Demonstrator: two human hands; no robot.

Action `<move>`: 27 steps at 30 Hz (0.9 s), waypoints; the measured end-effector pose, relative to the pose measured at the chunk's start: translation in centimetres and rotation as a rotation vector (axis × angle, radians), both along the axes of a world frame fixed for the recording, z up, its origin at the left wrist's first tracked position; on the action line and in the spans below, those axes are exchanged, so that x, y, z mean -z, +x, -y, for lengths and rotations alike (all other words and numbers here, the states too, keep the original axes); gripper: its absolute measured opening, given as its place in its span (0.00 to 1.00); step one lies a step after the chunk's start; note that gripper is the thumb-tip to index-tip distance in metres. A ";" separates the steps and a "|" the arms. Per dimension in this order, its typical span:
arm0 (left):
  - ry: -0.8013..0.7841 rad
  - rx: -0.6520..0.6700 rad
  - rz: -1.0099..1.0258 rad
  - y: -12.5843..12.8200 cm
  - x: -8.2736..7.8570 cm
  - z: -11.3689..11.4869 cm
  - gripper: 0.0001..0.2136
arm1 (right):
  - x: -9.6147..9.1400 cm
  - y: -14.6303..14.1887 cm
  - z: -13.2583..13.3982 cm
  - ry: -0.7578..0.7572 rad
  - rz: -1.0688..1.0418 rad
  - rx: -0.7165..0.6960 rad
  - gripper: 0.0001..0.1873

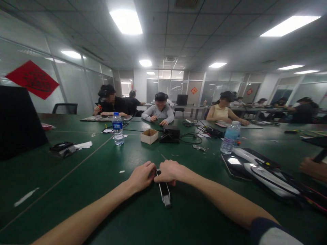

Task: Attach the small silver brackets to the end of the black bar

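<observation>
Okay, right-hand grip (170,170) is closed over the far part of a slim device (165,189), thumb across its dark face; undersides are hidden, so squeeze unclear. Left-hand grip (142,176) has fingers curled just beside that same far end; can't tell if they pinch anything.

Device runs from under the right-hand grip back toward the wearer, pale rails along both sides, grey end piece (167,201) nearest. On the table (138,224) or just above it, can't tell which.

Handling, my read: light, stiff, hard-shelled. Dark face probably smooth, a bit slippery, maybe scratch-prone. Best hold: pinch across the long rails near mid-length, steady the grey end, avoid pressing the face.

Further out: white scrap (122,171) left of the left-hand grip, open box (149,137) beyond both, water bottle (230,137) beyond and right.
</observation>
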State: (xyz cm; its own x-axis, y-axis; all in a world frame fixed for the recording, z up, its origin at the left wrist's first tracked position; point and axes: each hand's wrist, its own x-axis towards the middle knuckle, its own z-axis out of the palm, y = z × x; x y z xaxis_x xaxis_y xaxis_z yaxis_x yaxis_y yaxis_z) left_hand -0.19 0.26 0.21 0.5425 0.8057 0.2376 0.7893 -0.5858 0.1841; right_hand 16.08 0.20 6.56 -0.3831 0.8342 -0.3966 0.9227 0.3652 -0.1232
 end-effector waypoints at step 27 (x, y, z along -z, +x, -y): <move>-0.043 0.080 0.038 0.0 -0.1 0.4 0.10 | 9.1 21.9 -13.4 0.583 -0.074 0.961 0.45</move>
State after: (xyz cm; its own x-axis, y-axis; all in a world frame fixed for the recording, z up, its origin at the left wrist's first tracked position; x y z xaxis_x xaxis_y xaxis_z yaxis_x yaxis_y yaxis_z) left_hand -0.15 -0.15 0.35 0.5971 0.7698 0.2256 0.7321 -0.6379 0.2391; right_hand 38.01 13.60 -2.55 0.5116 0.8465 0.1474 0.8499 -0.4733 -0.2319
